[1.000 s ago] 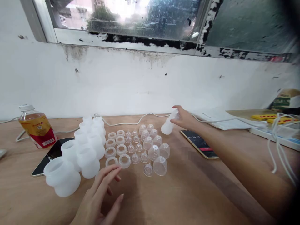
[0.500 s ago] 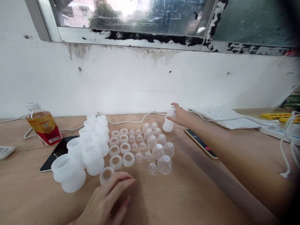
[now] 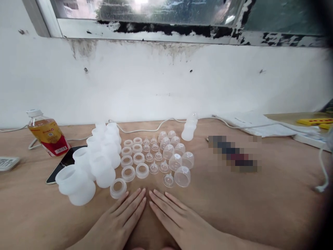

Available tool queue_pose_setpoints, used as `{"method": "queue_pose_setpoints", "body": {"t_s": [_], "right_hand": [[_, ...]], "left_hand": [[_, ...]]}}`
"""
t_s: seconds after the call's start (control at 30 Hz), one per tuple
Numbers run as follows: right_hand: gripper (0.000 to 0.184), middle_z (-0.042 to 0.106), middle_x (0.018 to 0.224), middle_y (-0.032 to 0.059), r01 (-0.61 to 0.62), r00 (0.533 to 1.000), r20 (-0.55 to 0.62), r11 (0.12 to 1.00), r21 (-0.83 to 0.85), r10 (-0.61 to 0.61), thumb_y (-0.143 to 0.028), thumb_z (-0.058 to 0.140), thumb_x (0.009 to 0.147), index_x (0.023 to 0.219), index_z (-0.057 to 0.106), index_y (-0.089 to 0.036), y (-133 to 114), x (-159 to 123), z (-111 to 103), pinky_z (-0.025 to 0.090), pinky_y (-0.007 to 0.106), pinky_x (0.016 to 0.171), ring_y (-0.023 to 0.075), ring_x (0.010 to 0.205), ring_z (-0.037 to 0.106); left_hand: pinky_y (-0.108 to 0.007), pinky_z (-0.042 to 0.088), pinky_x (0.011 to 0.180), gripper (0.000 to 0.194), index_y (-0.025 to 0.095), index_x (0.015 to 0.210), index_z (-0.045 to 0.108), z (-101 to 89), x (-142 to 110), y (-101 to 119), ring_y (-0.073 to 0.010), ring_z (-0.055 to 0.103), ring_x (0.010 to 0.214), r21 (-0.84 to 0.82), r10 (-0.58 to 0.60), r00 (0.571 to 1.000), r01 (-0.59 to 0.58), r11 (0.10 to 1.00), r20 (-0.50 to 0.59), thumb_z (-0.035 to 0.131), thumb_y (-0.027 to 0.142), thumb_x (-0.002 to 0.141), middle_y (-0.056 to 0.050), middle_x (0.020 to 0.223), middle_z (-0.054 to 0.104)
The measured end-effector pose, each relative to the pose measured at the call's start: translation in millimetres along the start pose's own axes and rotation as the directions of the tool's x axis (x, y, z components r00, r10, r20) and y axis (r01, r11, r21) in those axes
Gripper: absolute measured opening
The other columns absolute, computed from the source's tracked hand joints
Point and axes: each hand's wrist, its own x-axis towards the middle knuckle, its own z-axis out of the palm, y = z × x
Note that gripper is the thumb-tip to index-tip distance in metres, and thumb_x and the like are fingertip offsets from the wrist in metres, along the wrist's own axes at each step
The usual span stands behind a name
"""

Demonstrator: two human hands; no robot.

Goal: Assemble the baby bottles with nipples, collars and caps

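Note:
My left hand (image 3: 121,217) lies flat on the wooden table with its fingers stretched out, close to the nearest screw ring (image 3: 118,188). Beside it, my right hand (image 3: 175,217) rests flat too, its fingertips a little short of a clear nipple (image 3: 169,180) and a clear dome cap (image 3: 182,176). Neither hand holds anything. Beyond them, several white bottle bodies (image 3: 78,185), rings, nipples and dome caps stand in rows. One assembled baby bottle (image 3: 188,128) stands upright apart from the rows, at the back right.
A drink bottle (image 3: 49,133) stands at the left by a dark phone-like slab (image 3: 62,165). A white cable (image 3: 145,131) runs along the wall. On the right lie a pixelated flat object (image 3: 232,153), a white plastic sheet (image 3: 260,126) and a yellow object (image 3: 314,121).
My right hand has let go of the assembled bottle at the back and come down to the front of the table. My left hand has flattened out.

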Motion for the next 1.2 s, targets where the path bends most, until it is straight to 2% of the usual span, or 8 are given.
{"method": "queue_pose_setpoints", "body": {"t_s": [0.2,0.57,0.73,0.83,0.93,1.0,1.1,1.2], "right_hand": [[0.062,0.015,0.139,0.0128,-0.113,0.989,0.108,0.985,0.132,0.099,-0.038,0.041,0.082,0.133,0.022,-0.007,-8.2,4.0,-22.2,0.018,0.043,0.106,0.0245,0.129,0.014],[0.062,0.007,0.142,0.0097,-0.074,0.993,0.103,0.991,0.111,0.062,-0.041,0.033,0.086,0.136,0.011,-0.012,-3.7,-3.2,-12.1,0.014,0.042,0.107,0.0228,0.130,0.007],[0.064,0.008,0.142,0.0105,-0.067,0.992,0.111,0.996,0.064,0.060,-0.043,0.033,0.085,0.136,0.012,-0.010,-5.5,-2.8,-13.7,0.015,0.042,0.107,0.0229,0.131,0.008],[0.060,0.019,0.141,0.0118,-0.054,0.997,0.062,0.998,-0.009,0.055,-0.039,0.036,0.085,0.135,0.022,-0.010,-6.1,-2.8,-12.9,0.021,0.042,0.105,0.0239,0.129,0.017],[0.044,0.047,0.123,0.0140,-0.110,0.992,-0.077,0.988,-0.109,0.102,-0.029,0.034,0.085,0.125,0.041,-0.012,-2.3,-3.9,-8.4,0.040,0.041,0.091,0.0246,0.112,0.044],[0.044,0.056,0.106,0.0156,-0.221,0.962,-0.197,0.965,-0.143,0.192,-0.026,0.032,0.086,0.126,0.038,-0.012,3.1,-4.4,-4.1,0.048,0.037,0.072,0.0233,0.094,0.055],[0.055,0.062,0.084,0.0131,-0.379,0.893,-0.302,0.919,-0.111,0.332,-0.029,0.033,0.085,0.133,0.019,-0.007,12.5,-2.5,0.8,0.047,0.031,0.053,0.0199,0.066,0.059],[0.054,0.060,0.065,0.0051,-0.478,0.842,-0.306,0.877,-0.041,0.445,-0.028,0.033,0.085,0.132,0.018,-0.006,18.1,2.0,0.9,0.044,0.030,0.049,0.0171,0.050,0.055]], "left_hand": [[-0.038,0.034,0.098,0.074,0.022,0.136,0.006,-17.2,0.0,13.0,-0.0223,0.037,0.121,0.005,-0.052,0.998,0.052,0.999,0.030,0.050,0.036,0.078,-0.008,0.135,0.032],[-0.040,0.030,0.100,0.072,0.017,0.136,0.003,-7.8,-5.5,7.7,-0.0215,0.019,0.128,0.013,-0.069,0.991,0.068,0.998,0.113,0.044,0.037,0.080,-0.008,0.141,0.017],[-0.039,0.028,0.101,0.068,0.016,0.136,0.001,-11.9,-5.1,6.2,-0.0211,0.016,0.129,0.003,-0.037,0.976,0.038,0.999,0.215,0.038,0.038,0.084,-0.008,0.142,0.014],[-0.039,0.031,0.100,0.068,0.014,0.136,0.005,-10.9,-5.4,6.6,-0.0214,0.019,0.129,0.030,-0.056,0.986,0.052,0.998,0.157,0.040,0.038,0.082,-0.009,0.141,0.018],[-0.038,0.034,0.099,0.056,0.014,0.132,0.024,-10.3,-5.4,7.5,-0.0210,0.029,0.125,0.104,-0.021,0.997,0.013,0.994,0.079,0.042,0.031,0.082,-0.009,0.137,0.031],[-0.042,0.034,0.098,0.044,0.014,0.124,0.038,-11.0,-5.1,7.7,-0.0238,0.034,0.122,0.213,-0.016,0.999,0.023,0.977,-0.038,0.043,0.023,0.081,-0.010,0.132,0.039],[-0.046,0.039,0.091,0.041,0.010,0.117,0.045,-11.4,-4.6,7.8,-0.0308,0.038,0.117,0.357,-0.080,0.970,0.160,0.920,-0.229,0.046,0.021,0.077,-0.015,0.127,0.043],[-0.041,0.047,0.081,0.041,0.006,0.115,0.045,-8.6,-4.5,8.9,-0.0290,0.050,0.105,0.385,-0.136,0.956,0.231,0.894,-0.259,0.045,0.024,0.078,-0.017,0.117,0.051]]}}
